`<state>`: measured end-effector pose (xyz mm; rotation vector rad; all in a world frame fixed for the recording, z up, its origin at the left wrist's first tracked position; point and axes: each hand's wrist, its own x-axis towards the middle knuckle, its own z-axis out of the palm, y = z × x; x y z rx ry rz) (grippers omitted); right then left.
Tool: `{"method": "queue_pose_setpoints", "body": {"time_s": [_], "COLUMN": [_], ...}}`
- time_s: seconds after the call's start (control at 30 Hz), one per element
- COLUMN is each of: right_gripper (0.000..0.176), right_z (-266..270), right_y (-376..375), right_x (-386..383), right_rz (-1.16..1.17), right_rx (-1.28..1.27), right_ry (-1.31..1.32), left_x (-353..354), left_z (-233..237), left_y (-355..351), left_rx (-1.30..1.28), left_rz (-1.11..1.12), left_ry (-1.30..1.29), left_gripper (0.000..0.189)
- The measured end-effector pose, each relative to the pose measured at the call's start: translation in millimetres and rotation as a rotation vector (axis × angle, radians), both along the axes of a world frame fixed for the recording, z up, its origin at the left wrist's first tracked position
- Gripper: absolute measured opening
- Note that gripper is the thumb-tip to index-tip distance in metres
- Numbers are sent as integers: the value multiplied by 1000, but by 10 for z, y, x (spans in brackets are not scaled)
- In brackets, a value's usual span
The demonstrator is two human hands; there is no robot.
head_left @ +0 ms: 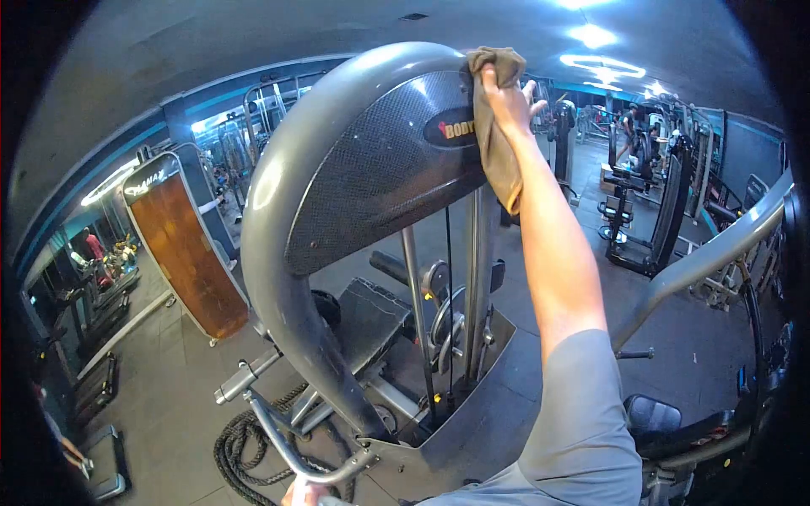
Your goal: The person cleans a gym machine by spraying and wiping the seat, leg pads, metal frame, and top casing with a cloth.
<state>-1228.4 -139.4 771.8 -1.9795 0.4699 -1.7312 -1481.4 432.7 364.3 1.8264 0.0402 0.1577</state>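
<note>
High up at the top end of a grey weight machine (268, 181), my right hand (509, 105) holds a brown cloth (496, 160) against the frame. The cloth is bunched above the hand and hangs down along my wrist, covering part of the machine's logo panel (388, 143). Some of that hand's fingers are spread past the cloth. At the bottom edge of the view, my left hand (305, 492) is closed around a metal handle (283, 443) of the machine; most of the hand is cut off.
A coiled black rope (232, 451) lies on the floor beside the machine. A padded bench (371, 316) stands behind it. An orange-brown panelled machine (186, 249) is at left. A thick grey bar (717, 257) curves in from the right. People are among equipment farther back.
</note>
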Motion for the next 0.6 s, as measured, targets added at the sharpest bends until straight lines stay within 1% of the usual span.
{"method": "queue_pose_setpoints", "body": {"time_s": [0.03, 0.07, 0.1, 0.13, 0.17, 0.2, 0.23, 0.27, 0.3, 0.33, 0.37, 0.47, 0.5, 0.53, 0.57, 0.6], "right_gripper": [78, 76, 71, 55, 40, 36, 42, 57, 76, 91, 100, 98, 101, 106, 100, 88], "right_z": [119, 207, 318, 293, 258, 224, 114, -52, -236, -401, -508, -601, -609, -608, -601, -603], "right_y": [-21, 224, 641, 804, 1174, 1543, 1853, 2107, 2398, 2545, 2580, 2036, 1769, 1499, 1234, 973], "right_x": [15, -111, -442, -195, -282, -396, -538, -677, -686, -592, -561, -520, -521, -543, -524, -344], "right_rz": [-62, -79, 161, 254, 167, 213, 366, 439, 456, 590, 606, 634, 641, 531, 472, 377], "right_rx": [4, -11, 204, 87, -140, -275, -454, -625, -715, -824, -787, -736, -675, -623, -528, -426], "right_ry": [101, 77, 133, -133, -372, -372, -397, -386, -331, -299, -415, -514, -502, -421, -429, -486], "left_x": [-51, -99, -124, -86, -35, 23, 81, 134, 181, 217, 241, 328, 332, 327, 314, 291], "left_z": [-64, -126, -156, -150, -133, -104, -64, -15, 11, 36, 50, 155, 148, 133, 108, 90], "left_y": [64, 126, 122, 66, -18, -112, -221, -328, -422, -504, -569, -746, -751, -746, -745, -732], "left_rx": [8, 13, 35, 59, 79, 96, 111, 123, 135, 142, 149, 165, 167, 168, 167, 167], "left_rz": [63, 125, 141, 129, 108, 83, 54, 27, 6, -14, -29, -42, -44, -43, -40, -37], "left_ry": [68, 137, 135, 95, 38, -5, -38, -61, -78, -91, -95, -104, -101, -99, -98, -95], "left_gripper": [44, 43, 42, 42, 42, 42, 41, 41, 41, 41, 40, 40, 40, 39, 39, 39]}}
